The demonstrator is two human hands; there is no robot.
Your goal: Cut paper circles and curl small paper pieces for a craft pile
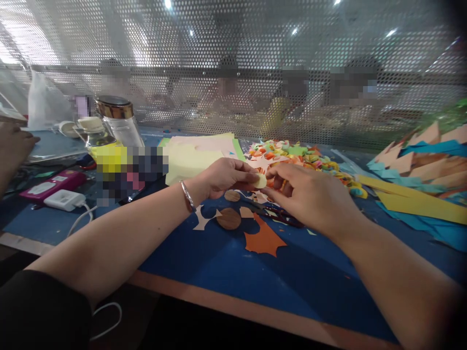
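Observation:
Between the fingertips of my left hand (229,176) is a small pale yellow round piece (260,181). My right hand (292,187) meets it from the other side, its thumb and fingers closed near the piece's edge; whether they grip the same piece is hard to tell. Below the hands, an orange paper scrap (264,237) and a brown wooden-looking disc (228,218) lie on the blue table (204,257). Dark-handled scissors (288,217) lie partly hidden under my right hand. Behind the hands is a heap of colourful curled paper pieces (292,150).
Pale paper sheets (189,153) lie behind my left hand. At left are a lidded glass bottle (122,124), a magenta box (53,187), a white charger (65,200) with its cable, and another person's hand (14,146). Folded coloured paper (423,170) is stacked at right, before a perforated metal screen (204,48).

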